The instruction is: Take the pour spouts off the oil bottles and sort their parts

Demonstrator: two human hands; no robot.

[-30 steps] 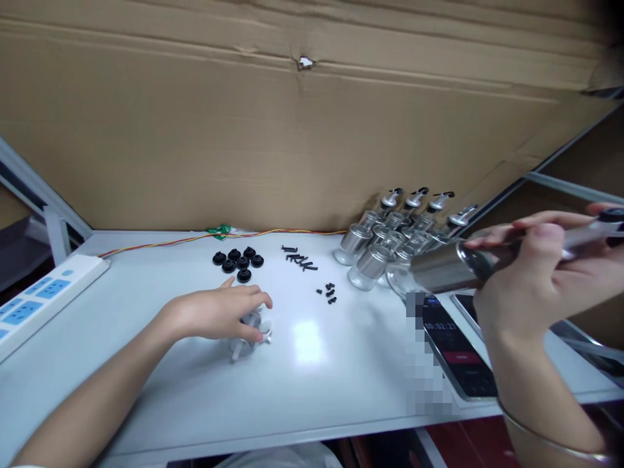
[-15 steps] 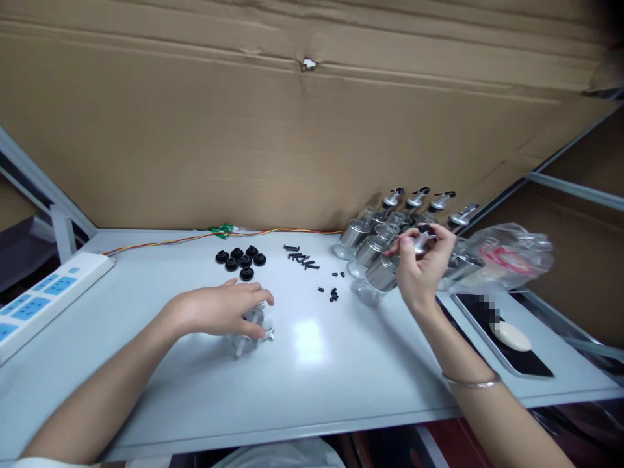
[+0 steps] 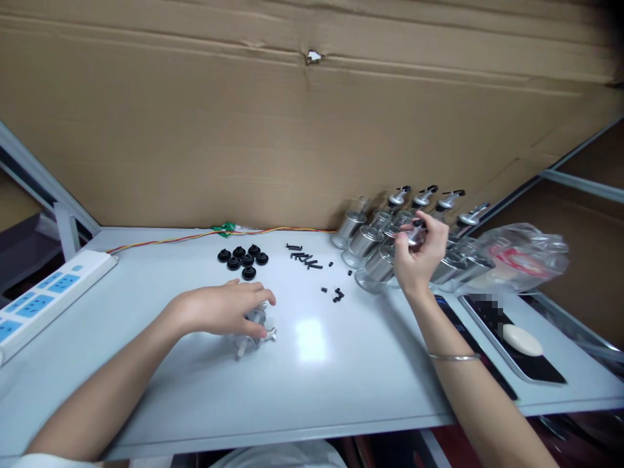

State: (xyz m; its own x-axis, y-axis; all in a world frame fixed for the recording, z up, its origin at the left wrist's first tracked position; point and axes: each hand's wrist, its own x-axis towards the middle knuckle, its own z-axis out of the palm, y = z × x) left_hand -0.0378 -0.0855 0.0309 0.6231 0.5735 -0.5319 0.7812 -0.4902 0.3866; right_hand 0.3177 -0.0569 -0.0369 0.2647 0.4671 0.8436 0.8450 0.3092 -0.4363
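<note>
My left hand (image 3: 229, 311) rests palm down over several small metal and clear parts (image 3: 256, 318) on the grey table, its fingers apart and curved around them. My right hand (image 3: 419, 253) is raised at the right, in front of the bottles, its fingers closed round a small silver and black piece (image 3: 416, 235). Behind it stand several clear bottles with metal bands (image 3: 364, 240), some topped with silver and black pourers (image 3: 423, 195). Several black round caps (image 3: 248, 273) lie beyond my left hand. Short black tubes (image 3: 307, 260) and tiny black pieces (image 3: 338, 294) lie mid-table.
A white power strip (image 3: 53, 292) lies at the left, with red and yellow wires (image 3: 185, 238) along the back. To the right are a plastic bag (image 3: 526, 257), a dark flat device (image 3: 502, 325) and a white oval object (image 3: 522, 340). Cardboard (image 3: 219, 130) stands behind.
My right hand has moved slightly left and up with the small piece in it. My left hand has stayed over the parts. The view has shifted a little.
</note>
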